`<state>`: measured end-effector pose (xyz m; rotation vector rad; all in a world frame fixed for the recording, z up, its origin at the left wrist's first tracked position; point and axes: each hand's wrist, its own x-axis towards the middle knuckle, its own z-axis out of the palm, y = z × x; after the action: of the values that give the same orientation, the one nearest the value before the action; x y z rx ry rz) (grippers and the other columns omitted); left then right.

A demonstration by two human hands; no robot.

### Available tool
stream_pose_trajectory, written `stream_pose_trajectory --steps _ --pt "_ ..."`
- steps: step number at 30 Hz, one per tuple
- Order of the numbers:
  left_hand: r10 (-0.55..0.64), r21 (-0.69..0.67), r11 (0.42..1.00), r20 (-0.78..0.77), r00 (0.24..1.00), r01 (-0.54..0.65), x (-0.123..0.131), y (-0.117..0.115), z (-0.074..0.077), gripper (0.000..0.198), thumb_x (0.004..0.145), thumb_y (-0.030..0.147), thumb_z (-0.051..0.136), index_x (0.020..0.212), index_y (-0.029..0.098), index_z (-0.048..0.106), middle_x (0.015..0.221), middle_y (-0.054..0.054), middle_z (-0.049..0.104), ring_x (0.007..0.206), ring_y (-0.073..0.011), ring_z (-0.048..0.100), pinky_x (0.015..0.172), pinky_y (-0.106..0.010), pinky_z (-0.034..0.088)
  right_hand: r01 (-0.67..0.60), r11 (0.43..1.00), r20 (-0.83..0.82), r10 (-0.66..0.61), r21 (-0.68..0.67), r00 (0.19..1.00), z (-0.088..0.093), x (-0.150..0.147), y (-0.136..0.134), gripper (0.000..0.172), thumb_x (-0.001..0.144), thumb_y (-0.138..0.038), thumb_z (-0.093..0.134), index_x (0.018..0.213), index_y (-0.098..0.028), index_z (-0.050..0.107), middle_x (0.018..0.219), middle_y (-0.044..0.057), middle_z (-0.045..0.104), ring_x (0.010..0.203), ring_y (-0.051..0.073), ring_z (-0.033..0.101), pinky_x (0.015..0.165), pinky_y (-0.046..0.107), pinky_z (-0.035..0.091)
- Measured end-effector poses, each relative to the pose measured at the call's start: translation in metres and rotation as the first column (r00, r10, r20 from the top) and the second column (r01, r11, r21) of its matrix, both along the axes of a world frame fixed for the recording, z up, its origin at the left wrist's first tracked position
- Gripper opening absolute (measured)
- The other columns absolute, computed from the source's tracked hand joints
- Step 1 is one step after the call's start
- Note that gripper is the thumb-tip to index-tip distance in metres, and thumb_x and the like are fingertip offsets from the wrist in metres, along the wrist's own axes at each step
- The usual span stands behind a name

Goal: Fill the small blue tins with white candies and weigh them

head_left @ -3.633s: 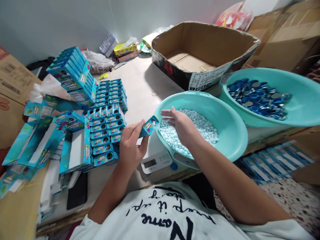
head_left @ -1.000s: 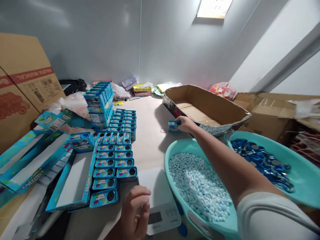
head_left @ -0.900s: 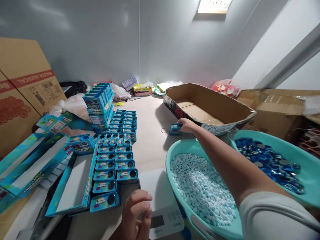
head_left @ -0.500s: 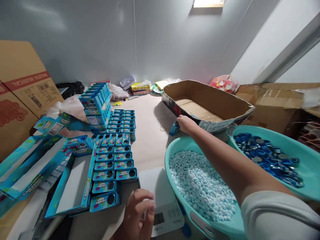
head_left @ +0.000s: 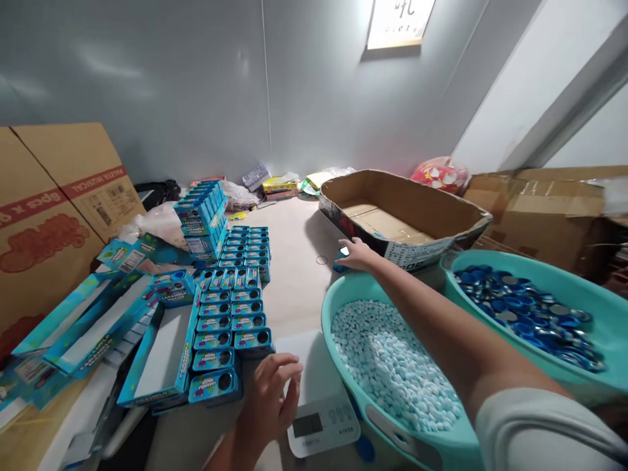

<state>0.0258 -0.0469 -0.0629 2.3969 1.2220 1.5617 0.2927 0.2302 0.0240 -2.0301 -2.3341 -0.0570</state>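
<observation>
My right hand (head_left: pixel 358 254) reaches across to a small blue tin (head_left: pixel 338 267) beside the cardboard tray. Its thumb and fingers are around the tin's top, partly hiding it. Near the scale's left edge, my left hand (head_left: pixel 273 396) hovers with loosely bent fingers, thumb apart, holding nothing. The white digital scale (head_left: pixel 326 428) has a dark display. Between my arms stands a turquoise basin (head_left: pixel 330 314) of pale blue and white candies (head_left: pixel 392 366). Rows of blue tins (head_left: pixel 214 360) with round dark windows lie left of my left hand.
An open cardboard tray (head_left: pixel 417 250) stands behind the basin. Another turquoise basin (head_left: pixel 606 307) holds blue caps or lids (head_left: pixel 520 307). Blue display boxes (head_left: pixel 161 366) and stacked blue packs (head_left: pixel 201 212) are at left, near a large carton (head_left: pixel 73 190). A rubber band (head_left: pixel 322 260) lies mid-table.
The view has tilted up and shifted slightly. My right hand's fingers have spread a little around the small tin, which now looks more upright. My left hand stays by the scale.
</observation>
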Motion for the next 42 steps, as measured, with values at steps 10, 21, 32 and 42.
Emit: stream_pose_trajectory --steps 10,21,32,42 --pt "-0.019 -0.073 0.997 0.012 1.0 0.02 0.009 0.001 0.005 0.021 0.094 0.015 0.048 0.112 0.023 0.057 0.101 -0.008 0.071 0.089 -0.019 0.073 0.076 -0.032 0.061 0.096 0.978 -0.056 -0.108 -0.185 0.993 -0.005 -0.006 0.04 0.065 0.069 -0.037 0.086 0.127 -0.014 0.07 0.128 0.023 0.055 0.099 0.03 0.061 0.08 0.034 0.049" --pt "-0.031 -0.155 0.988 -0.031 0.999 0.026 0.01 0.001 0.007 0.035 0.087 0.013 0.051 0.121 0.023 0.054 0.111 -0.01 0.069 0.092 -0.021 0.072 0.078 -0.035 0.062 0.136 0.972 -0.127 -0.161 -0.19 0.979 -0.007 -0.015 0.019 0.072 0.073 -0.024 0.083 0.139 -0.007 0.06 0.142 0.03 0.04 0.077 0.019 0.065 0.072 0.031 0.048" --pt "0.098 0.091 0.99 0.085 0.992 -0.106 0.013 -0.001 0.008 0.03 0.091 0.019 0.058 0.121 0.023 0.054 0.102 -0.007 0.066 0.091 -0.019 0.067 0.08 -0.032 0.057 -0.014 0.998 -0.205 0.028 0.068 0.978 0.063 -0.057 -0.095 0.093 0.064 -0.046 0.086 0.147 -0.019 0.053 0.141 0.021 0.046 0.093 0.032 0.069 0.085 0.039 0.053" --pt "0.2 -0.118 0.974 0.052 0.978 -0.193 0.039 -0.026 0.012 0.064 0.076 0.024 0.064 0.137 0.018 0.047 0.12 -0.016 0.06 0.106 -0.0319 0.062 0.084 -0.048 0.058 -0.511 0.841 -0.532 0.355 -0.176 0.769 0.042 -0.081 -0.249 0.089 0.059 -0.026 0.084 0.144 -0.027 0.056 0.136 0.015 0.056 0.092 0.026 0.071 0.075 0.037 0.059"
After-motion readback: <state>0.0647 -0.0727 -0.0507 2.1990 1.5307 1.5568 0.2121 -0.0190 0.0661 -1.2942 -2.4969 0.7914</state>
